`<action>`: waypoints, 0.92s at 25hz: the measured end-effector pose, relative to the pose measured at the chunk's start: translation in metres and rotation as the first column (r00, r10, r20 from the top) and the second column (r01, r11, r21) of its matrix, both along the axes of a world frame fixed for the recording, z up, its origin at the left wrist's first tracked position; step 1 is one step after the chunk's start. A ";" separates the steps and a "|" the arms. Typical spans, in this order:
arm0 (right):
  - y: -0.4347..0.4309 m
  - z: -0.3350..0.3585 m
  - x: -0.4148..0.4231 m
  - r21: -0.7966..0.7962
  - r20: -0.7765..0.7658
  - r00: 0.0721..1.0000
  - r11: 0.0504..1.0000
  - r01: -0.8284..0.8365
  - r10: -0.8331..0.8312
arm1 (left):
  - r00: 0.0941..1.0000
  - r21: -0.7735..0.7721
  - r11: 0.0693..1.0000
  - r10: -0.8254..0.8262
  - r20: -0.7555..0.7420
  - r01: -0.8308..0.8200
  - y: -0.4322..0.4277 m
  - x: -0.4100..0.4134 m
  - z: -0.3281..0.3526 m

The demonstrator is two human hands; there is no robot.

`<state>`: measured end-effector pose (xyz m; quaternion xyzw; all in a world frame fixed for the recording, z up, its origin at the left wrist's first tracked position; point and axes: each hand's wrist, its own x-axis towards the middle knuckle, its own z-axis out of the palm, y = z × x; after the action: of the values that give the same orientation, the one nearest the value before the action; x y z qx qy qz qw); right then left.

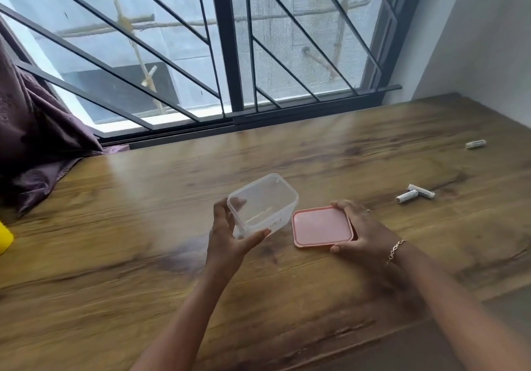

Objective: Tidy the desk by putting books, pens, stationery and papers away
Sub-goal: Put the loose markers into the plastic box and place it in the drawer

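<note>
Grips clear rectangular tub [263, 204] in left hand [230, 235], slightly tilted, mouth facing up. Pinches pink lid [321, 227] by its edges in right hand [365, 227], long side left-right.

- The left hand [230, 232] is gripping a clear rectangular plastic container [263, 204], tilted, above the brown wood-grain desk [129, 270].
- The right hand [362, 232] is holding a pink rectangular plastic lid [321, 227] at the container's 4 o'clock.
- Two white cylindrical batteries [415, 194] are lying touching at the lid's 2 o'clock.
</note>
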<state>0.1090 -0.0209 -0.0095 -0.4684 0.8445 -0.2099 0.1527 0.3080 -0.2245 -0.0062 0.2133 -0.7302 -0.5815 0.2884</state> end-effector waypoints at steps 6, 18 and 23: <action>0.009 0.010 0.000 -0.015 0.089 0.996 1.000 0.013 -0.012 | 0.998 0.017 0.998 -0.059 -0.024 0.059 0.000 -0.035 0.012; 0.078 0.015 -0.131 0.088 -0.366 0.908 0.964 0.251 -0.203 | 0.998 0.031 0.997 -0.065 0.000 0.064 0.045 -0.100 0.013; 0.086 -0.009 -0.149 0.028 -0.456 0.890 1.000 0.000 0.013 | 0.999 0.027 0.999 -0.028 0.030 0.027 0.084 -0.134 0.010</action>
<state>-0.0401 0.0654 -0.0186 -0.5052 0.8581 -0.0819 -0.0426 0.1736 -0.1403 0.0034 0.2157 -0.7296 -0.5917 0.2665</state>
